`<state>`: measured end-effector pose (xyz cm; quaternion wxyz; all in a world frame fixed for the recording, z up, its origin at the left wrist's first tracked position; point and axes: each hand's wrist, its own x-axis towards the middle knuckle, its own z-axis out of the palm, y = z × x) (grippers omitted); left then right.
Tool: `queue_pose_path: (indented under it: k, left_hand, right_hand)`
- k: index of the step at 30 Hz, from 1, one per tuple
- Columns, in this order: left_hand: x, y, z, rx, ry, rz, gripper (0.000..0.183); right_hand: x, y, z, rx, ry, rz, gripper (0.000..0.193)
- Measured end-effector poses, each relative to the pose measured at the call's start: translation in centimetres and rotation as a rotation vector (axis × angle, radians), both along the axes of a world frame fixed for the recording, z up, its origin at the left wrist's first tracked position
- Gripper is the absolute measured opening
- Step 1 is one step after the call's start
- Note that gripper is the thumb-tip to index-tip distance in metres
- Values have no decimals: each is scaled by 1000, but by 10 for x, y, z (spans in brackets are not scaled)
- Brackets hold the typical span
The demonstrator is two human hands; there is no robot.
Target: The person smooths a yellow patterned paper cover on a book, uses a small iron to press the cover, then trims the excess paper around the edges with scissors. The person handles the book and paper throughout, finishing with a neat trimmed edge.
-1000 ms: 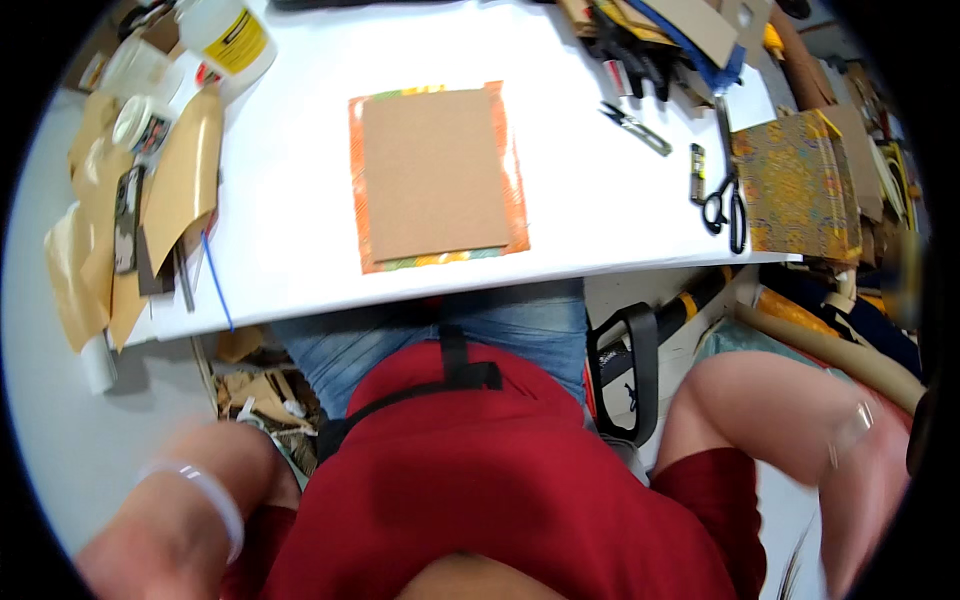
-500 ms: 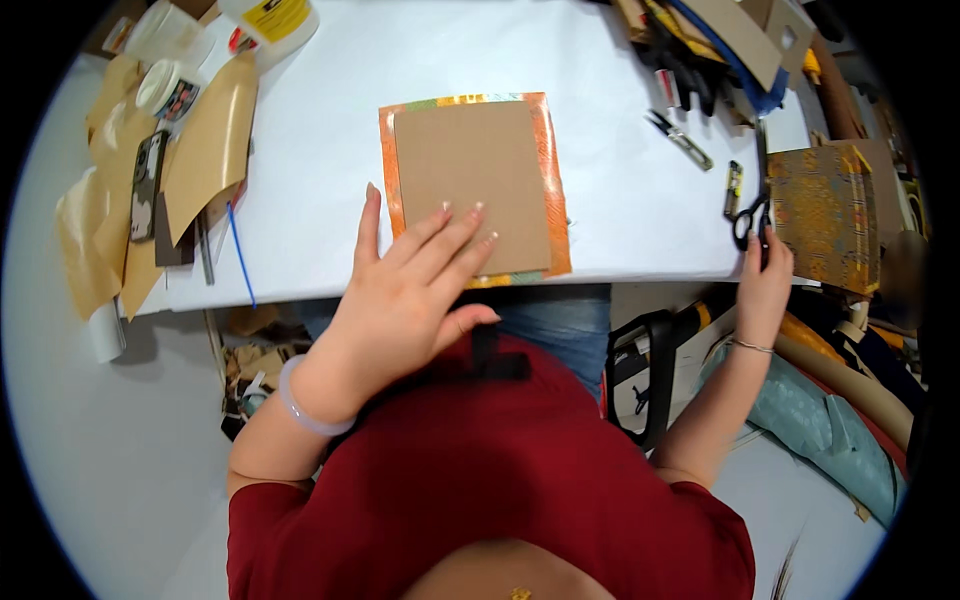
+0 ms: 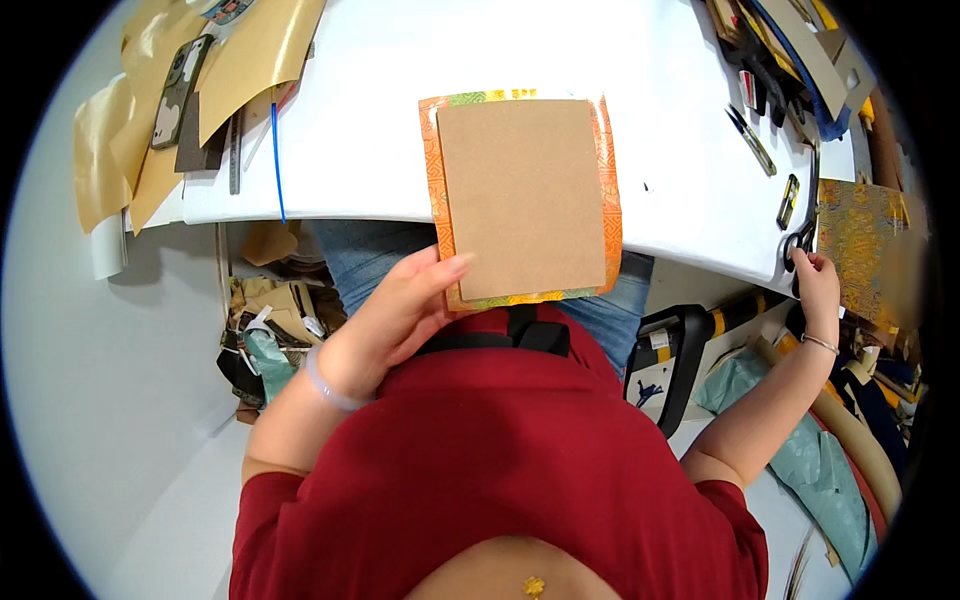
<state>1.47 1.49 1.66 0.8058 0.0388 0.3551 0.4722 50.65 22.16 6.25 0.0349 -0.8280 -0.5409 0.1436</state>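
Currently, left fingers (image 3: 455,268) clamp the board (image 3: 528,200) at bottom-left, right fingers (image 3: 803,265) the scissors (image 3: 807,229).

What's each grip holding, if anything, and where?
The left grip holds the brown board and patterned sheet under it by their lower left edge. The right grip is at the handles of the scissors; whether it holds them can't be told.

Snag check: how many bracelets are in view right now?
2: a pale bangle at the wrist of the left hand, which holds the brown board; a thin metallic bracelet at the wrist of the right hand, at the black scissors. Others may be hidden.
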Motion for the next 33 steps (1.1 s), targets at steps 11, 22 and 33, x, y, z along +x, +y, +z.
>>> queue_pose_path:
  k: [11,22,33]
  left_hand:
    - [-1,-5,44,196,484,35,44]
    - [-58,23,89,462,464,638,58]
    - [-73,6,92,523,607,611,56]
  right_hand:
    - [-11,-84,32,258,1210,-157,42]
    - [-214,-140,14,-270,1734,453,59]
    - [-244,-138,-4,-537,1792,696,50]
